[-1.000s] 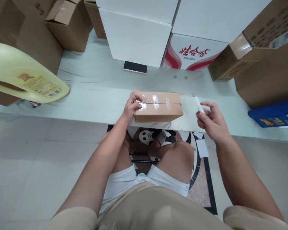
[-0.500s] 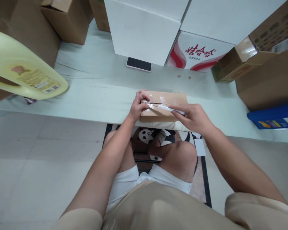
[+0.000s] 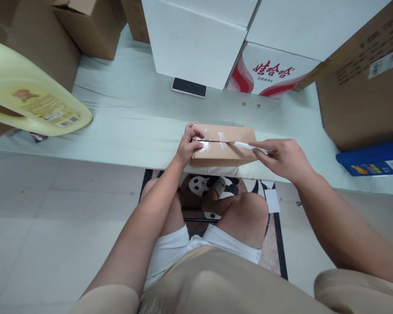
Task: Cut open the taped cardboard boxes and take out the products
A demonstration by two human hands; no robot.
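Observation:
A small brown cardboard box (image 3: 240, 132) lies on the pale green tabletop near its front edge, with clear tape on its top and a dark slit along the left part of the seam. My left hand (image 3: 187, 145) is closed around the box's left end, fingers on top. In my right hand (image 3: 284, 156) is a slim white box cutter (image 3: 249, 145), its index finger stretched along the handle. The cutter's tip meets the seam just right of the box's middle.
A phone (image 3: 189, 87) lies before white cartons (image 3: 196, 43). At left stands a yellow jug (image 3: 52, 104); at right, a large brown carton (image 3: 356, 104) and a blue box (image 3: 373, 159). The pale green table (image 3: 124, 131) ends just before my knees.
My right hand has drawn the box cutter rightward along the seam, and the dark slit shows more plainly. My left hand stays put. At right, a smaller brown carton has mostly gone from sight.

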